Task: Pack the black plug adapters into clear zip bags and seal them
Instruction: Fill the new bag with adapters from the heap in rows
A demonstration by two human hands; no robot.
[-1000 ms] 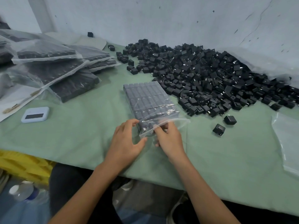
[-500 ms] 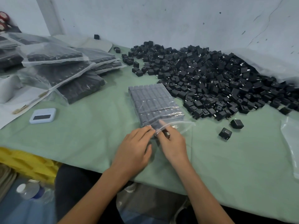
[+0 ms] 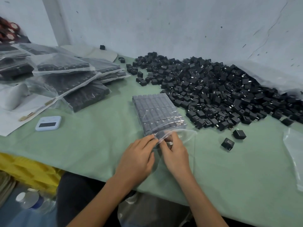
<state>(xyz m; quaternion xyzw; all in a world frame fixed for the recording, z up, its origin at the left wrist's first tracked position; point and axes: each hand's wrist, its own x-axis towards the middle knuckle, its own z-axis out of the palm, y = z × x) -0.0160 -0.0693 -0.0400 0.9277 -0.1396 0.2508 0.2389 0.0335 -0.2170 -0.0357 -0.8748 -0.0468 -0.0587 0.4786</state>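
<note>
A clear zip bag [image 3: 157,112] filled with neat rows of black plug adapters lies on the green table [image 3: 91,145], its mouth toward me. My left hand [image 3: 137,156] and my right hand [image 3: 175,149] both pinch the bag's near edge, fingertips close together at its left end. The right part of the mouth [image 3: 186,133] still gapes. A big heap of loose black adapters [image 3: 213,89] spreads along the wall to the right. Two single adapters [image 3: 227,143] lie apart near the heap.
Several filled bags [image 3: 70,79] are stacked at the far left. A small white timer [image 3: 48,123] lies left of the bag. An empty clear bag [image 3: 295,153] lies at the right edge. Yellow crates [image 3: 26,171] and a bottle [image 3: 27,199] sit below the table's front edge.
My left hand has moved right until its fingertips meet my right hand's at the bag's mouth. Both now pinch the zip edge together.
</note>
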